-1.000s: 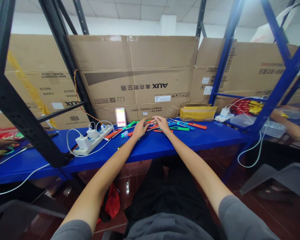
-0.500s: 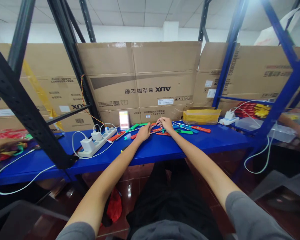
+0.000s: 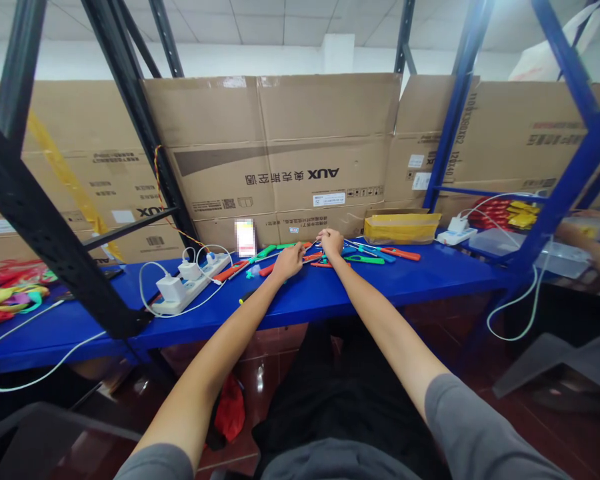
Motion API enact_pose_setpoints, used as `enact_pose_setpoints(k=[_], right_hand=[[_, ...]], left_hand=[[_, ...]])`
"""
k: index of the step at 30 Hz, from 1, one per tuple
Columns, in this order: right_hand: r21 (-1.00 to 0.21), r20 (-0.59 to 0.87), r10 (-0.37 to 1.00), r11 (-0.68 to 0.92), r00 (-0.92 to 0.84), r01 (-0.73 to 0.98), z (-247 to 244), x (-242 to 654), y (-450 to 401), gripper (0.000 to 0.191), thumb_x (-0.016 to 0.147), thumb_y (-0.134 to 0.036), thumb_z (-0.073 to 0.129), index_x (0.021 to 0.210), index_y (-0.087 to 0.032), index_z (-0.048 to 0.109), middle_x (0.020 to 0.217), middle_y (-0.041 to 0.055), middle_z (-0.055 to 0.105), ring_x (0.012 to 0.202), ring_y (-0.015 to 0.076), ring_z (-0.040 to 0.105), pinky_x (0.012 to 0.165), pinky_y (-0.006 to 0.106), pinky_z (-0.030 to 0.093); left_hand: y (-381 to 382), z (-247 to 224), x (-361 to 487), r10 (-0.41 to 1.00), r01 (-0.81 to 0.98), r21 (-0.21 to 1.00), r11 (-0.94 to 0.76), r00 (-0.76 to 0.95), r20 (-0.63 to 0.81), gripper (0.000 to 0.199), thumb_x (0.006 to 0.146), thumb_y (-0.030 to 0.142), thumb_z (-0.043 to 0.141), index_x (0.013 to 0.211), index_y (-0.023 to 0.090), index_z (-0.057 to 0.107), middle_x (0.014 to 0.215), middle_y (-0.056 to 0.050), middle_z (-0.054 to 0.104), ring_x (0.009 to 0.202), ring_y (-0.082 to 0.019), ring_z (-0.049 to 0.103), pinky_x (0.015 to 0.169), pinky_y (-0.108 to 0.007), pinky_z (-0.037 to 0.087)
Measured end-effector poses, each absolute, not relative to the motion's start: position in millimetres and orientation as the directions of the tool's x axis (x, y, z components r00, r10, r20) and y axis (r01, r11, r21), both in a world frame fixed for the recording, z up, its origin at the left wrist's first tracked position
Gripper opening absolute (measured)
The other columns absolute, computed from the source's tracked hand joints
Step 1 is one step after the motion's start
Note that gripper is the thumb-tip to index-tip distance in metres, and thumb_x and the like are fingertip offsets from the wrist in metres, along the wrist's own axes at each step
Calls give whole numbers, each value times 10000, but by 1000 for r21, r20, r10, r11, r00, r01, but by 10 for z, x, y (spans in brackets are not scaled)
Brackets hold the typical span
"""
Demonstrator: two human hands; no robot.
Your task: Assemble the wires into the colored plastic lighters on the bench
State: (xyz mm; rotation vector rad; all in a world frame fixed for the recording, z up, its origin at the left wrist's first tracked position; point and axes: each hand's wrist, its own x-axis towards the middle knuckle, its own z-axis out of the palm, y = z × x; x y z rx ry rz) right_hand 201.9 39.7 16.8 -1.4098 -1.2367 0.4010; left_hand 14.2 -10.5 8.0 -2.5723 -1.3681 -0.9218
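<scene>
Thin rod (image 3: 311,246) pinched between my left hand (image 3: 290,262) and right hand (image 3: 331,245), fingers narrow, by coloured tools (image 3: 369,260) on blue table (image 3: 325,300). Long axis slants near-left to far-right; can't tell which end is tip.

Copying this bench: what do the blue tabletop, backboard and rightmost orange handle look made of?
Blue tabletop: probably painted metal, semi-gloss, judging by its sheen. Backboard: matte cardboard; brown, creased, carton-printed. Orange handle: likely smooth plastic, from its even bright colour.
</scene>
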Motion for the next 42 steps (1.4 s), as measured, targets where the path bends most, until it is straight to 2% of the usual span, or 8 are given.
enact_pose_setpoints(k=[6,14,17,20,22,25,30,42], right_hand=[[-794,533,768,307,356,525,119,2239,390,343,1017,-285,471,950,-223,801,937,50,839,795,200,750,867,273,549],[-761,578,738,333,349,556,106,2362,363,399,1081,-321,405,966,-211,771,861,48,811,808,207,731,833,265,514],[-609,665,736,432,131,665,128,2304,280,322,1064,-289,480,976,-215,781,902,50,803,887,221,719,876,281,492],[-376,740,647,625,-185,684,133,2154,204,233,1044,-302,588,1144,-211,777,1171,85,787,1092,235,674,1000,320,460],[-243,678,630,679,-380,692,118,2046,181,277,1030,-352,662,1257,-226,759,1275,100,759,1205,260,620,1059,375,428],[-97,557,656,661,-510,744,93,1950,185,246,1074,-336,612,1170,-217,804,1183,122,775,1188,272,600,1064,405,396],[-49,554,682,599,-477,800,119,1977,194,345,1119,-280,494,1140,-197,828,1134,137,789,1124,272,606,1016,392,392],[-63,566,760,426,-319,902,174,2061,171,363,1075,-247,503,1028,-193,859,1064,168,808,1068,317,581,965,440,392]], left_hand=[[-129,63,96,738,793,189,-579,412,535,189,1067,205,469,1088,193,657,1063,-125,780,991,-275,732,878,-342,506],[-139,130,-62,833,902,181,-392,265,486,210,1019,155,513,1133,206,682,1046,-125,786,1009,-283,734,854,-332,500],[-163,154,-61,824,904,195,-381,237,515,201,1034,179,513,1137,220,681,1068,-112,791,1021,-273,736,859,-325,498],[-185,162,-32,807,895,205,-396,232,543,171,1060,218,513,1123,220,673,1088,-111,792,1035,-263,734,863,-317,497],[-192,163,-19,801,889,209,-408,238,549,159,1077,252,516,1122,213,664,1088,-116,792,1031,-263,735,855,-313,497],[-192,164,-23,804,893,219,-392,217,553,170,1092,318,529,1120,203,651,1066,-127,789,1009,-268,739,840,-310,495],[-207,186,-17,816,923,203,-328,168,554,208,1095,363,518,1117,205,651,1048,-138,786,999,-286,742,815,-318,492],[-204,320,-62,886,976,177,-124,28,462,255,1023,268,524,1144,153,718,1082,-234,778,1042,-368,755,846,-393,541]])
